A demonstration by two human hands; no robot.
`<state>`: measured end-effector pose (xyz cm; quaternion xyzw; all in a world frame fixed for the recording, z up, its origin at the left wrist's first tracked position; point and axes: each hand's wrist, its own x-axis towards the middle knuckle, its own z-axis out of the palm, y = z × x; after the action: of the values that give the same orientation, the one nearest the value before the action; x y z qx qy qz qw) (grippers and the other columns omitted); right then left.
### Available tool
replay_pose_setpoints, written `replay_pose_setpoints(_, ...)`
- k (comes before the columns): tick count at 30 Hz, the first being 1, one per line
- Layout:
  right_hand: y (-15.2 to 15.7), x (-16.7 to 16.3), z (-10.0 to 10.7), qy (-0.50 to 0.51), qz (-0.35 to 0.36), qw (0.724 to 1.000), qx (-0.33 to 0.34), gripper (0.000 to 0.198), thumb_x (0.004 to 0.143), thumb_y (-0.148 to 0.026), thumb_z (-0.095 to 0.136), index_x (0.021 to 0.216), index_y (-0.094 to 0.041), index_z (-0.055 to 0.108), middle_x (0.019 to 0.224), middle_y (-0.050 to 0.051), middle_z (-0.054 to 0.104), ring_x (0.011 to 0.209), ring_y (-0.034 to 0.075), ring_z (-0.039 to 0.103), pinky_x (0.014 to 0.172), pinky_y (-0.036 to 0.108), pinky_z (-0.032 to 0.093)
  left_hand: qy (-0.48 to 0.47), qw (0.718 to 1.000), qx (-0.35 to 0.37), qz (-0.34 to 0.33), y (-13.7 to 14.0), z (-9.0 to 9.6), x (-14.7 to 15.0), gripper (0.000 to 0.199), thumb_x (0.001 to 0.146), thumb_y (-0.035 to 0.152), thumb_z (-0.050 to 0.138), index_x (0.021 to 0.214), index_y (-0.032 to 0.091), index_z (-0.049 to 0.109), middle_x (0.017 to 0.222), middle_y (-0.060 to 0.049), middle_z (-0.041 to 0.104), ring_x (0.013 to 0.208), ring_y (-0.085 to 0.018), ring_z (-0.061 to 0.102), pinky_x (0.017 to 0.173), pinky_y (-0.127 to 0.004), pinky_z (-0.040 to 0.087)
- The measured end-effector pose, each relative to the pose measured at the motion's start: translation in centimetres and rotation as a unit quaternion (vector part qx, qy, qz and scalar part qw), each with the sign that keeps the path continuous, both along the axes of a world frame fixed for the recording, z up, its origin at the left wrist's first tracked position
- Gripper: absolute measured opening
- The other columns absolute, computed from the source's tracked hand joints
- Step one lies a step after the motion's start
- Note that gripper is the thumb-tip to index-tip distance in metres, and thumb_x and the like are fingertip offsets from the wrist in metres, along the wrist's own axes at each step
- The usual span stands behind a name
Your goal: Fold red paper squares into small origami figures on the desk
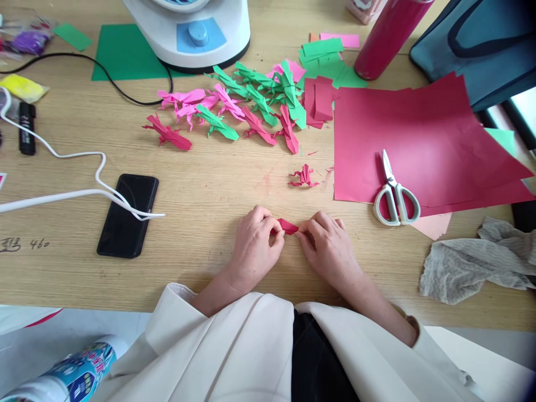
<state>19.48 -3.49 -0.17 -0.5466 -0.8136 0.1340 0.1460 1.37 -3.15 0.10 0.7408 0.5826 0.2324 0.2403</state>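
Between my two hands, close to the table's front edge, is a small piece of folded red paper [287,226]. My left hand [257,243] pinches its left end between thumb and fingers. At the other end, my right hand [326,243] has its fingertips closed on the paper's narrow tip. Part of the paper is hidden behind my left fingers. Just beyond my hands lies a small red origami figure [304,176] with thin bent legs. Farther back, several folded paper figures in green [259,103], pink [228,103] and red [170,134] lie in a loose group.
Scissors [393,195] rest on large red paper sheets [419,128] at right, near a grey cloth [469,268]. A phone [128,215] with a white cable [62,195] across it lies left. A white appliance [196,33] and red bottle [389,39] stand behind.
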Motion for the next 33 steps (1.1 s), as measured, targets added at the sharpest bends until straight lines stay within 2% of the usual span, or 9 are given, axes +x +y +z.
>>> replay_pose_setpoints(5,-0.1,-0.2,0.0,-0.006,-0.015,1.0,0.012,0.012,0.093,-0.021,0.055,0.082,-0.02,0.059,0.083,0.005,0.059,0.076,0.02,0.054,0.071,0.034,0.033,0.028,1.0,0.008,0.008,0.0,-0.1,0.2,0.009,0.08,0.012,0.061,0.074,0.018,0.058,0.09,-0.005,0.054,0.086,-0.019,0.057,0.08,-0.035,0.047)
replay_pose_setpoints(14,-0.1,1.0,0.5,0.001,-0.017,1.0,0.006,0.012,0.092,-0.02,0.057,0.08,-0.02,0.059,0.081,0.004,0.058,0.07,0.018,0.053,0.068,0.033,0.037,0.006,0.999,0.031,0.006,0.1,-0.2,0.1,0.011,0.078,0.01,0.061,0.072,0.018,0.059,0.089,-0.005,0.053,0.083,-0.018,0.058,0.079,-0.034,0.048)
replay_pose_setpoints(18,-0.8,1.1,1.3,0.05,-0.012,0.998,0.037,0.011,0.094,-0.016,0.053,0.086,-0.019,0.06,0.082,0.006,0.058,0.074,0.018,0.054,0.068,0.033,0.042,0.012,1.0,0.027,0.002,0.2,-0.2,0.1,0.009,0.078,0.01,0.061,0.072,0.017,0.059,0.091,-0.005,0.053,0.08,-0.017,0.057,0.075,-0.034,0.047)
replay_pose_setpoints(20,-1.2,1.1,1.4,0.072,0.032,0.993,0.082,0.013,0.094,-0.013,0.051,0.097,-0.019,0.063,0.09,0.008,0.062,0.08,0.02,0.055,0.071,0.034,0.045,0.014,1.0,0.027,-0.001,0.2,-0.2,0.0,0.009,0.08,0.011,0.06,0.072,0.017,0.059,0.091,-0.005,0.053,0.08,-0.017,0.056,0.075,-0.034,0.047)
replay_pose_setpoints(23,-1.1,1.0,1.0,0.066,0.135,0.982,0.115,0.031,0.094,-0.009,0.048,0.119,-0.022,0.061,0.11,0.011,0.065,0.09,0.021,0.058,0.079,0.038,0.047,0.012,1.0,0.027,-0.008,0.2,-0.3,-0.1,0.008,0.081,0.014,0.06,0.074,0.017,0.059,0.093,-0.005,0.053,0.081,-0.017,0.056,0.075,-0.034,0.047)
replay_pose_setpoints(26,-0.3,1.3,0.3,0.048,0.202,0.975,0.084,0.038,0.096,-0.008,0.043,0.13,-0.021,0.057,0.12,0.011,0.065,0.095,0.021,0.06,0.082,0.039,0.047,0.017,0.999,0.027,-0.01,0.2,-0.3,-0.1,0.007,0.081,0.014,0.062,0.076,0.018,0.059,0.093,-0.005,0.053,0.083,-0.017,0.056,0.075,-0.033,0.047)
replay_pose_setpoints(29,0.5,2.1,-0.4,0.054,0.223,0.971,0.062,0.039,0.097,-0.009,0.04,0.131,-0.019,0.057,0.12,0.011,0.067,0.097,0.021,0.062,0.083,0.039,0.049,0.032,0.999,0.024,-0.006,0.1,-0.2,-0.1,0.009,0.08,0.012,0.061,0.074,0.018,0.058,0.093,-0.005,0.054,0.083,-0.018,0.056,0.076,-0.034,0.046)
replay_pose_setpoints(33,0.7,3.6,-0.6,0.049,0.262,0.963,0.036,0.043,0.098,-0.009,0.038,0.138,-0.019,0.051,0.136,0.013,0.06,0.11,0.022,0.061,0.093,0.042,0.049,0.033,0.999,0.022,-0.01,0.1,-0.1,-0.1,0.008,0.082,0.012,0.057,0.076,0.018,0.058,0.095,-0.006,0.055,0.085,-0.019,0.056,0.077,-0.036,0.045)
